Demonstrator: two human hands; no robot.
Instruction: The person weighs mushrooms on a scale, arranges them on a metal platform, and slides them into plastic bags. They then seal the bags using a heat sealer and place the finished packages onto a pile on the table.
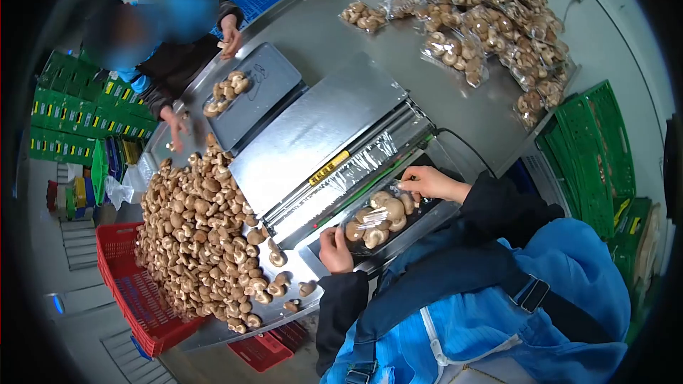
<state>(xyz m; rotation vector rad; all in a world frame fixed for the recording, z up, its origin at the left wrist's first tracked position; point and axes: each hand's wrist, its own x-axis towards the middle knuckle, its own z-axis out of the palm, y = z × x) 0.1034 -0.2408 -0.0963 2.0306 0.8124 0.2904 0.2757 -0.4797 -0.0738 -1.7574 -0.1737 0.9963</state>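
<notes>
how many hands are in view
4: the wearer's left hand and right hand at the wrapped mushrooms, a co-worker's hand beside the grey tray, their other hand by the mushroom pile

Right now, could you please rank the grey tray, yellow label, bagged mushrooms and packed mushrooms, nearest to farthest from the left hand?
1. Packed mushrooms, just right of the left hand
2. Yellow label, on the machine
3. Grey tray, back left
4. Bagged mushrooms, back right
</notes>
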